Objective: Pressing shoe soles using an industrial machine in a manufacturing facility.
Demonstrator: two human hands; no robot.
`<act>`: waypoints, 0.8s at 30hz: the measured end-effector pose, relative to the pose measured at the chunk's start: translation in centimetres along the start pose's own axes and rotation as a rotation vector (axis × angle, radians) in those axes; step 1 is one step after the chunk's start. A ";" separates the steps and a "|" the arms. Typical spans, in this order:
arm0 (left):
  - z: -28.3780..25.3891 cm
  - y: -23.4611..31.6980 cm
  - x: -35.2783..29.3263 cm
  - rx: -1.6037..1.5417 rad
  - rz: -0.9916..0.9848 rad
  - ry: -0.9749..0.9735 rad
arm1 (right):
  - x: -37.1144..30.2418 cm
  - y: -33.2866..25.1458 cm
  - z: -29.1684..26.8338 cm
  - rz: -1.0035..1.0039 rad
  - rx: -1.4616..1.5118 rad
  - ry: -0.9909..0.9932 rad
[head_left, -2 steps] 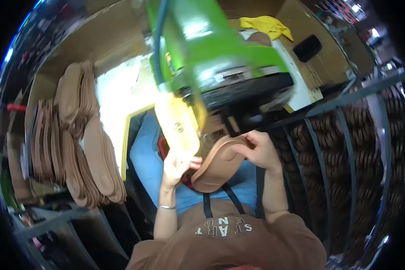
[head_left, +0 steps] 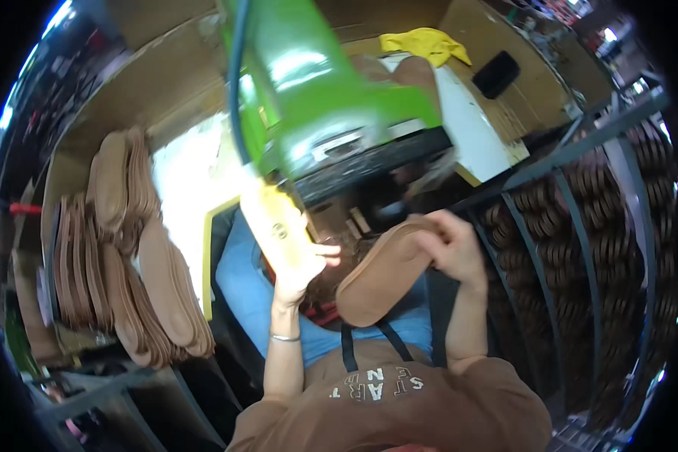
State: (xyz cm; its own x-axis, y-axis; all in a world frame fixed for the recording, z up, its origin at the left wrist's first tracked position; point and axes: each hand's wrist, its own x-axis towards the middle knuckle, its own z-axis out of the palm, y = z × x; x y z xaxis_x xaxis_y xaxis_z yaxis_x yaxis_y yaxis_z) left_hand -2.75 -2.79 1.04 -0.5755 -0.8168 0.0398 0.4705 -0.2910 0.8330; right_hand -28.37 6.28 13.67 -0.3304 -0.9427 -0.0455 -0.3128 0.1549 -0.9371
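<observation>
My right hand (head_left: 455, 247) pinches one end of a brown shoe sole (head_left: 380, 285), thumb on its upper face. The sole hangs tilted over my lap, its free end toward my body. To the left, my left hand (head_left: 297, 273) is empty with its fingers apart, just below the bright yellow-white lamp (head_left: 277, 226) on the machine and clear of the sole. Directly ahead stands the green machine (head_left: 339, 98), its dark lower head above and beyond both hands.
Stacks of brown soles (head_left: 169, 282) stand in the cardboard-walled area at left, beside a white tabletop (head_left: 192, 169). A rack (head_left: 572, 226) packed with soles fills the right. A yellow cloth (head_left: 427, 47) and a black object (head_left: 497, 75) lie beyond the machine.
My left hand has come away from the sole. The sole has moved slightly right in my right hand, away from the machine's head. The whole view has shifted a little.
</observation>
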 end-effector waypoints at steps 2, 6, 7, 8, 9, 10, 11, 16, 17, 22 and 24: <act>-0.7 0.7 3.3 0.049 -0.030 -0.037 | -0.6 -0.4 -2.4 0.111 0.042 0.349; 4.5 -0.3 4.3 -0.025 -0.175 -0.249 | -1.1 0.2 -9.1 -0.119 0.470 0.670; 4.5 -0.8 3.4 0.072 -0.237 -0.278 | -0.3 0.0 -8.6 -0.155 0.576 0.703; 4.9 -1.6 2.6 0.299 -0.327 -0.315 | 0.7 0.1 -7.9 -0.144 0.683 0.631; 5.0 -2.7 1.5 0.533 -0.413 -0.339 | 2.3 0.4 -6.5 -0.140 0.847 0.543; 3.9 -4.6 0.0 0.941 -0.371 -0.424 | 4.4 0.3 -4.9 -0.150 1.009 0.435; 2.7 -6.2 -1.6 1.345 -0.319 -0.509 | 6.5 0.1 -3.6 -0.119 1.150 0.352; -0.2 0.5 -5.3 1.521 0.122 0.160 | 17.2 3.8 0.4 0.029 1.583 0.180; 0.3 3.6 -5.8 1.800 0.210 0.368 | 18.7 5.3 0.9 0.106 1.612 0.190; -6.9 11.7 -13.8 2.122 -0.259 1.183 | 21.2 7.1 5.7 0.119 1.643 0.182; -7.4 11.9 -15.3 2.072 -0.286 1.211 | 21.6 10.5 6.6 0.137 1.617 0.060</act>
State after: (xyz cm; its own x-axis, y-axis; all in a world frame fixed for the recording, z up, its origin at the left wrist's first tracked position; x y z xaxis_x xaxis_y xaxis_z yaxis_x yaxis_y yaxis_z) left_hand 16.66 2.53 6.27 0.3487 -0.8878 0.3005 -0.9339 -0.3562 0.0314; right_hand -32.86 -14.39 0.58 -0.3200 -0.9306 -0.1778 0.9195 -0.2598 -0.2949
